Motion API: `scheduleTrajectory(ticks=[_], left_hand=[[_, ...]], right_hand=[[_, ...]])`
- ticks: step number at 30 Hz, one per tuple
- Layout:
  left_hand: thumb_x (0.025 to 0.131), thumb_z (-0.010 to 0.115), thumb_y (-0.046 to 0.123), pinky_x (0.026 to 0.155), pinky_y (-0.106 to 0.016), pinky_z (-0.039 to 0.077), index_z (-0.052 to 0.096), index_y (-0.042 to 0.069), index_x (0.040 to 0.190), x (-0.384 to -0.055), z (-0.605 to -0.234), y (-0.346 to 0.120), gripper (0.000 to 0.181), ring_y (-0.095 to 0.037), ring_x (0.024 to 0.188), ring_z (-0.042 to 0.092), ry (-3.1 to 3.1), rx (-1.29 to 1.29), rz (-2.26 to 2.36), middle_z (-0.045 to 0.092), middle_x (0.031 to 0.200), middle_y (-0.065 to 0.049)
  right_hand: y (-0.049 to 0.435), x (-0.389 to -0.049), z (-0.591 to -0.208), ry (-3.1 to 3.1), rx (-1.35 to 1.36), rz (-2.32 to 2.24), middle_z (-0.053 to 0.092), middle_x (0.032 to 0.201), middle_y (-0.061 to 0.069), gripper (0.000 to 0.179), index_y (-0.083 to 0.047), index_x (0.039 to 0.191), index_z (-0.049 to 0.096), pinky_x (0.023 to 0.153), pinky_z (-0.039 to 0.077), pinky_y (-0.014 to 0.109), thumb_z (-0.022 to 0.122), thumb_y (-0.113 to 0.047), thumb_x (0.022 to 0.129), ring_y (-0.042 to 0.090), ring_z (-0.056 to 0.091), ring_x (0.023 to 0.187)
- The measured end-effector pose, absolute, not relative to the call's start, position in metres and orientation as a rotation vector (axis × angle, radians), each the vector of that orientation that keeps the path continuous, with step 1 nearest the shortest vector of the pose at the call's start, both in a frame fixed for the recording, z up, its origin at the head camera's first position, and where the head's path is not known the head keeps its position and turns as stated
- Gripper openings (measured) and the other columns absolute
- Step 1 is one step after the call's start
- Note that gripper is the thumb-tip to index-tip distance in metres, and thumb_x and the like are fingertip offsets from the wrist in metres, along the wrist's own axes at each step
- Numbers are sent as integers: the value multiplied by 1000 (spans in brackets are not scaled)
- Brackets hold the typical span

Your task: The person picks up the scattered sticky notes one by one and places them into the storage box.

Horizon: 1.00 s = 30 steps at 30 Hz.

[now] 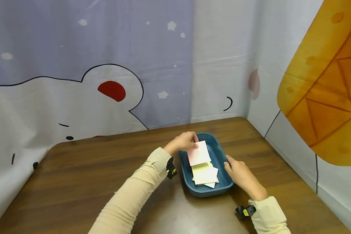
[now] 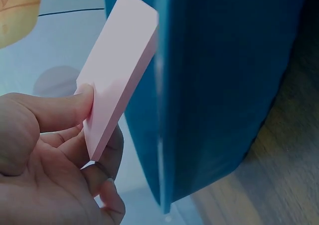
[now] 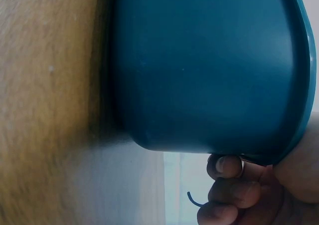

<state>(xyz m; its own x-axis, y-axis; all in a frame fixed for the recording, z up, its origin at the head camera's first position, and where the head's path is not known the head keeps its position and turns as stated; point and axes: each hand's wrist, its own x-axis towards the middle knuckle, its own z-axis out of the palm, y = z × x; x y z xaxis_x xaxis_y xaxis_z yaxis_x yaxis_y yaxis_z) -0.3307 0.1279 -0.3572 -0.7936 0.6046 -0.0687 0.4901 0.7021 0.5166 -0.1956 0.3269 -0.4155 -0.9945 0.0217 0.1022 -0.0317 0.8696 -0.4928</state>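
Note:
My left hand [image 1: 182, 142] pinches a pink sticky note pad [image 1: 197, 156] between thumb and fingers, over the far left part of a blue plastic bin [image 1: 203, 194]. In the left wrist view the pad [image 2: 119, 60] shows its thick edge, tilted beside the bin's rim. Below it in the bin lies a pale yellow note pad [image 1: 204, 174], on top of white paper pieces [image 1: 211, 185] set at angles. My right hand [image 1: 241, 174] grips the bin's right rim, thumb on the inner side. The right wrist view shows its curled fingers [image 3: 229, 190] beneath the rim, against the outer wall.
The bin stands on a brown wooden table [image 1: 105, 169], toward its right side. A printed cloth [image 1: 163, 58] hangs behind the table's far edge and along the right. Each wrist wears a small black camera [image 1: 171, 168].

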Motion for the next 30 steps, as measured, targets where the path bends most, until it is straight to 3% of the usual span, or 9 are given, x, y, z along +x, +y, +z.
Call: scheduleTrajectory(ticks=[3,8,14,22,30], left_hand=[[90,68,16,103,-69,26,63,7,105,-333,-361,128,18,-22,97,56,2701,838,691,64,103,-7],[90,67,16,104,-72,21,63,8,105,-337,-368,122,18,-24,105,57,2725,788,672,64,107,-7],[90,67,16,104,-69,23,63,8,104,-341,-374,113,17,-22,99,57,2745,747,669,65,104,-7],[90,67,16,97,-53,28,64,12,107,-339,-379,112,18,-18,89,56,2752,744,691,66,99,-3],[92,64,13,94,-49,32,65,11,113,-337,-381,106,22,-21,105,59,2775,774,657,68,107,-4]], right_hand=[[324,-196,-416,-2930,5,771,55,126,34,45,12,135,44,92,46,58,45,-15,99,48,57,112],[316,-195,-415,-2939,-4,785,54,127,34,45,12,136,44,92,46,56,46,-15,99,46,58,112],[310,-194,-417,-2906,42,775,57,124,33,43,12,133,46,90,49,54,47,-13,98,44,61,108],[306,-193,-417,-2887,62,765,59,121,33,42,13,131,48,88,50,53,48,-12,98,43,63,105],[302,-196,-416,-2885,105,765,60,120,33,41,12,131,48,88,50,53,49,-11,98,42,63,104]])
